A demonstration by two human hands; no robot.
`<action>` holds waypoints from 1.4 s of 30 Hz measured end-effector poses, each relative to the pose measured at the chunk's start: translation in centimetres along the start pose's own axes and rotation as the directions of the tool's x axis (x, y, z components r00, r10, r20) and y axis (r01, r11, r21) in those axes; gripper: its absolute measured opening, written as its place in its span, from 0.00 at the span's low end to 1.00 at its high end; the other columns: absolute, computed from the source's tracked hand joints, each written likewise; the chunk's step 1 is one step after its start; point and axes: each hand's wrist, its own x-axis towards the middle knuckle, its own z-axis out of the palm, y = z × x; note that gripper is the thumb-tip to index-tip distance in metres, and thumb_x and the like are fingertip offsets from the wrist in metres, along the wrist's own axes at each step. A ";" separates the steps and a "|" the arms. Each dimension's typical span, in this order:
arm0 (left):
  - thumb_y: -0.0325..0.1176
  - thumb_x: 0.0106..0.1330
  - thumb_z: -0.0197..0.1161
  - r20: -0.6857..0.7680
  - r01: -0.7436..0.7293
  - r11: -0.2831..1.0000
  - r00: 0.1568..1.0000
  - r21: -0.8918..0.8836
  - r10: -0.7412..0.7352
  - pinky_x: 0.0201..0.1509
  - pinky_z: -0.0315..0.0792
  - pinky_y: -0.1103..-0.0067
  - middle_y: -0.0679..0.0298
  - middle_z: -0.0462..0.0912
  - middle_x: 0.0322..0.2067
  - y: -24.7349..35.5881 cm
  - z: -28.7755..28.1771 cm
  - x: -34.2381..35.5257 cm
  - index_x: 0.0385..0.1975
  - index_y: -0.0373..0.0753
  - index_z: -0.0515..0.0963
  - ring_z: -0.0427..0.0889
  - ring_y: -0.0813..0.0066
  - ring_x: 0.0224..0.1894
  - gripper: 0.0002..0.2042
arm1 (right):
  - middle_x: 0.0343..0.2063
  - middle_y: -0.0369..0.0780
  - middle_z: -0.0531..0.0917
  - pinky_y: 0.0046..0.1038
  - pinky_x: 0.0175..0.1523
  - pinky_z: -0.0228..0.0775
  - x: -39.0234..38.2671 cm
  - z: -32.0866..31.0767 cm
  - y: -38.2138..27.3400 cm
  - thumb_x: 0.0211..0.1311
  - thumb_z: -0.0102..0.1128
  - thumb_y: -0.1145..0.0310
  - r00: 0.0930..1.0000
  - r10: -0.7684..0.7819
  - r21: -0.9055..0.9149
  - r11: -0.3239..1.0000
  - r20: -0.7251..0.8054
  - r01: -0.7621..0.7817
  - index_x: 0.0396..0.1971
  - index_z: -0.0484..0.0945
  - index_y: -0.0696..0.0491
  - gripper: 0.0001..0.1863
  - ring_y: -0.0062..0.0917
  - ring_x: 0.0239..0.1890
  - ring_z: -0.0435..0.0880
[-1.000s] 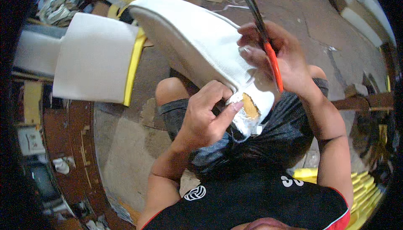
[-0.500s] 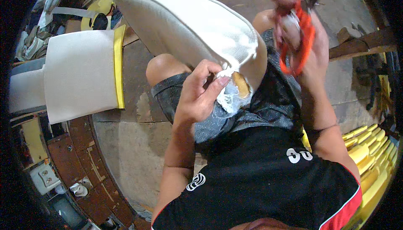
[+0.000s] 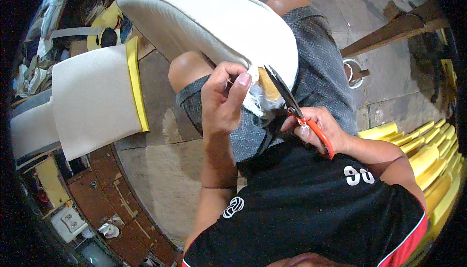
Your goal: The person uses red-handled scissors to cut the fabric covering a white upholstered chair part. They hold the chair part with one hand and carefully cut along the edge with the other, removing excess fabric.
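Observation:
A cream upholstered cushion (image 3: 209, 18) with a piped seam rests across my lap. At its near end a tan patch (image 3: 268, 83) shows beside loose, frayed white fabric (image 3: 254, 104). My left hand (image 3: 224, 99) pinches the fabric at that end between thumb and fingers. My right hand (image 3: 321, 128) is closed around the orange-red handles of a pair of scissors (image 3: 287, 92). Their dark blades point up and to the left, with the tips beside the tan patch. Whether the blades touch the fabric is unclear.
A cream padded panel (image 3: 92, 94) with a yellow edge stands at the left. Several yellow foam-like strips (image 3: 430, 167) are stacked at the lower right. A wooden beam (image 3: 389, 36) and a white round container (image 3: 356, 83) lie beyond my right knee.
My right hand has brought the scissors down and left from the upper right to the cushion's near end. My left hand keeps its pinch on the fabric.

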 end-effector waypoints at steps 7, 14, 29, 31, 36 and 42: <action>0.24 0.68 0.56 0.038 -0.173 0.983 0.985 0.069 0.171 0.40 0.64 0.83 0.62 0.72 0.31 -0.8 -0.1 0.2 0.33 0.30 0.74 0.70 0.77 0.35 0.04 | 0.18 0.29 0.74 0.18 0.24 0.60 -0.3 0.3 0.0 0.70 0.55 0.56 0.991 0.131 0.148 0.980 0.006 -0.131 0.35 0.80 0.58 0.18 0.10 0.20 0.70; 0.24 0.68 0.56 0.032 -0.122 0.988 0.992 0.099 0.119 0.42 0.65 0.82 0.61 0.72 0.32 -0.4 0.1 0.1 0.34 0.30 0.74 0.71 0.76 0.36 0.03 | 0.17 0.29 0.74 0.18 0.23 0.60 -0.2 0.7 0.0 0.71 0.54 0.55 0.996 0.094 0.158 0.983 0.007 -0.094 0.34 0.81 0.57 0.18 0.10 0.18 0.70; 0.23 0.68 0.57 0.002 -0.152 0.984 0.988 0.095 0.153 0.39 0.64 0.83 0.62 0.71 0.32 -0.6 0.5 -0.1 0.34 0.32 0.73 0.69 0.77 0.34 0.02 | 0.14 0.29 0.72 0.17 0.23 0.66 0.2 0.8 -0.3 0.67 0.51 0.46 0.989 0.145 0.074 0.987 -0.012 -0.144 0.34 0.81 0.59 0.27 0.11 0.16 0.71; 0.23 0.67 0.57 0.001 -0.146 0.985 0.989 0.096 0.146 0.39 0.64 0.83 0.62 0.71 0.32 -0.6 0.5 -0.1 0.34 0.32 0.72 0.69 0.77 0.34 0.02 | 0.14 0.30 0.72 0.17 0.23 0.66 0.2 0.7 -0.4 0.67 0.51 0.46 0.986 0.169 0.068 0.983 -0.004 -0.168 0.34 0.81 0.59 0.27 0.11 0.15 0.71; 0.22 0.67 0.57 -0.018 -0.089 0.991 0.996 0.104 0.091 0.39 0.64 0.83 0.62 0.71 0.32 -0.2 0.6 -0.3 0.34 0.32 0.72 0.69 0.77 0.34 0.02 | 0.15 0.31 0.73 0.16 0.22 0.66 -0.1 0.6 -0.7 0.69 0.49 0.46 0.974 0.224 0.122 0.966 0.031 -0.226 0.34 0.81 0.58 0.27 0.10 0.16 0.71; 0.22 0.66 0.58 0.003 -0.139 0.974 0.990 0.181 0.140 0.38 0.64 0.82 0.62 0.71 0.31 -0.1 0.7 -0.2 0.34 0.33 0.72 0.69 0.75 0.33 0.02 | 0.18 0.33 0.76 0.21 0.27 0.66 0.0 0.5 -0.3 0.69 0.56 0.55 0.990 0.136 -0.086 0.987 -0.038 -0.139 0.31 0.80 0.58 0.20 0.13 0.21 0.72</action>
